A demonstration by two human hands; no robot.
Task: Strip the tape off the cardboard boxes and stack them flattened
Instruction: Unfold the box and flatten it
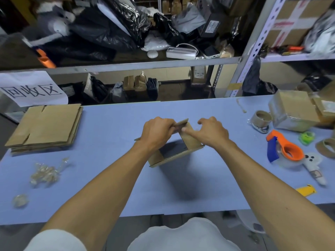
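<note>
The blue counter carries the job about midway, as I judge it. At its far left a stack of flattened boxes already lies flat, so several are done. At the far right taped boxes wait untouched, with more beside them. In the middle, held just above the counter, is a small open box, still in shape and not yet collapsed. The left hand grips its upper flap, and the right hand curls its fingers against the flap edge. Near left, a pile of peeled tape and a small tape wad show earlier stripping.
</note>
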